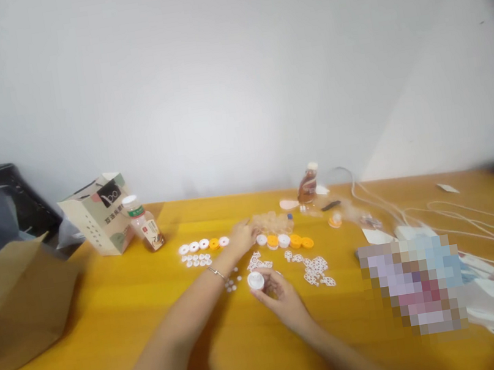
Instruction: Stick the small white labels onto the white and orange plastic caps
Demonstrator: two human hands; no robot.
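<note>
Over yellow table (111, 329), right hand (283, 300) pinching white cap (256, 280), left hand (242, 236) outstretched

Bottle (144, 223) right of bag (98, 214)

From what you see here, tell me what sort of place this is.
Probably a home or small-workshop desk for hand assembly: a wooden table, rows of small caps, loose white cables and a paper bag.

Left arm extends forward and rightward across the yellow wooden worktop (124, 327), forearm bare, a thin bracelet at the wrist. Left hand (240, 237) lies palm down, fingers loosely curled. Right forearm enters from the lower right. Right hand (278, 296) sits nearer the body than the left hand, fingertips pinched together, palm turned inward.
</note>
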